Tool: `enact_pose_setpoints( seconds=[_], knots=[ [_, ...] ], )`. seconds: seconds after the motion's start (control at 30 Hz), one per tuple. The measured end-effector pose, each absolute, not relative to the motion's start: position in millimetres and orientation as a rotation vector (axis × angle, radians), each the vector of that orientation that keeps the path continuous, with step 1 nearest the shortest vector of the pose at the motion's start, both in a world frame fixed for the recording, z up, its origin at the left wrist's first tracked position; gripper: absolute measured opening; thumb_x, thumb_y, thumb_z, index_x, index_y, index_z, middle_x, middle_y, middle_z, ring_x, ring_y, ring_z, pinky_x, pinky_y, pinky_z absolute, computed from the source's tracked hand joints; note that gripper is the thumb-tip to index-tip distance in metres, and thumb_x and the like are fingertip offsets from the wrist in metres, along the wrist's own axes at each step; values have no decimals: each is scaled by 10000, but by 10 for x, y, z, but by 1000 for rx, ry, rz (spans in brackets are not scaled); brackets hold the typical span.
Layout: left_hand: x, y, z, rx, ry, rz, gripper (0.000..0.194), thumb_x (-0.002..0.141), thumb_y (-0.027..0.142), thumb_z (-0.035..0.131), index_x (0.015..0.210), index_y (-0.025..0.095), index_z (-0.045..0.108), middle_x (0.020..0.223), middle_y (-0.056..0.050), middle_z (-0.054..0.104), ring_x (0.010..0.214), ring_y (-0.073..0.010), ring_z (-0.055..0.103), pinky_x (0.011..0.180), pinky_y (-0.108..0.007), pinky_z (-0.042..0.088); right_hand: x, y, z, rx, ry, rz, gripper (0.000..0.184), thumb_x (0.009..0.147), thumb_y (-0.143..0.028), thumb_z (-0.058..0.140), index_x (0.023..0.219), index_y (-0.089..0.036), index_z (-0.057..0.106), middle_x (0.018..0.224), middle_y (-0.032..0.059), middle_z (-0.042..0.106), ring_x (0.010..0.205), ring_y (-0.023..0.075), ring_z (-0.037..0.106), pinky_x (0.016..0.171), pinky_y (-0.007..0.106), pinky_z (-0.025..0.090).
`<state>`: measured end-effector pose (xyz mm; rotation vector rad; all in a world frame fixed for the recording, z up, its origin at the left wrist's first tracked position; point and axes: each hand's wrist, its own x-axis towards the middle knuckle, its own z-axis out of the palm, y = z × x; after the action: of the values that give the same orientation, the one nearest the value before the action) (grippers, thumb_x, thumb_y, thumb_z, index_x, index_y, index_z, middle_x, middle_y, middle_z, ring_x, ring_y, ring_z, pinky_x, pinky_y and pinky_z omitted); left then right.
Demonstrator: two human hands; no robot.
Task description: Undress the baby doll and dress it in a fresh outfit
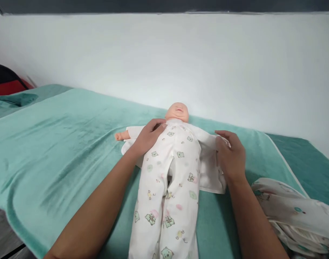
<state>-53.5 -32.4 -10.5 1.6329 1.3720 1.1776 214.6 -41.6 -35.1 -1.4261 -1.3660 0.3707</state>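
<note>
A baby doll point(177, 111) lies on its back, its head toward the wall. White baby pants point(167, 201) printed with green bears cover its front from the chest down. Under them is a white baby shirt point(207, 172), its right-hand panel spread out. The doll's arm at left point(123, 135) pokes out of a sleeve; the other arm's end is hidden. My left hand point(149, 136) rests on the doll's upper chest and shoulder with its fingers stretched out. At the right, my right hand point(231, 154) has its thumb and fingers closed around the shirt's sleeve end.
A teal plush blanket point(72, 144) covers the surface beneath the doll. Folded printed baby clothes point(296, 216) lie at the lower right, beside my right forearm. A white wall point(164, 57) rises behind. A red and black item point(8, 84) stands at the far left.
</note>
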Motion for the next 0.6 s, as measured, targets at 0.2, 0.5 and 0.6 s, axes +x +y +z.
enact_pose_setpoints(
  seconds=[0.2,0.5,0.6],
  knots=[
    [-493,-244,-287,1621,1283,1349,258,931,478,571,982,229,620,1231,-30,664,1015,-177,609,925,-339,451,1802,-503,-346,-1220,-1672,648,334,940,-493,581,1201,-304,669,1428,42,590,1356,261,503,1184,498,344],
    [-404,-198,-292,2264,1238,1605,357,952,486,578,744,206,500,1029,-61,671,1039,-196,582,936,-358,435,1724,-506,-314,-1223,-1786,769,592,843,-537,701,1369,-338,516,1551,41,440,1449,317,381,1200,552,304],
    [-370,-209,-293,2472,1304,1678,436,959,574,504,714,214,481,868,-55,634,911,-205,583,837,-370,436,1680,-514,-285,-1220,-1818,676,548,814,-507,731,1293,-330,532,1508,50,450,1395,319,427,1145,546,359]
  ],
)
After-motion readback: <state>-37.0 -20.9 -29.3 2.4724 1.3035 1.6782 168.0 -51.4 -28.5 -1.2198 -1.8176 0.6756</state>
